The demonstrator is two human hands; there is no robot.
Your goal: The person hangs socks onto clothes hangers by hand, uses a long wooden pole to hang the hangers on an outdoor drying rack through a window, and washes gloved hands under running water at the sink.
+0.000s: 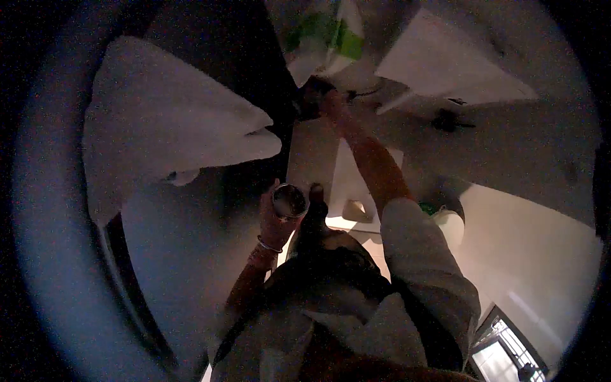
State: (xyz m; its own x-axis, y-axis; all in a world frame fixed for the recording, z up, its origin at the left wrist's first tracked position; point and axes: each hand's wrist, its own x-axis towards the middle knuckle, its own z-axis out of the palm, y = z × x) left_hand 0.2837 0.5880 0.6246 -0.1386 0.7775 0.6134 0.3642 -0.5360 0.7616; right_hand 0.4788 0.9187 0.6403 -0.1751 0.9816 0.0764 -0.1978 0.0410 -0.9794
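Note:
The scene is dim. My left hand (275, 228), with a bracelet at its wrist, is closed around a round cup-like container (289, 202) with a shiny rim. The container is tilted so its opening shows. Stretched far forward, my right hand (331, 107) is at a small dark object (313, 95) below a white and green hanging item (324, 38). Darkness hides the fingers of that hand, so I cannot make out whether they grip the object.
A white cloth (172, 121) hangs at the left and another pale cloth (452, 60) at the upper right. A dark fixture (449, 120) is on the right wall. A white rounded container (450, 226) stands beyond my right elbow. At the lower right is a window (506, 350).

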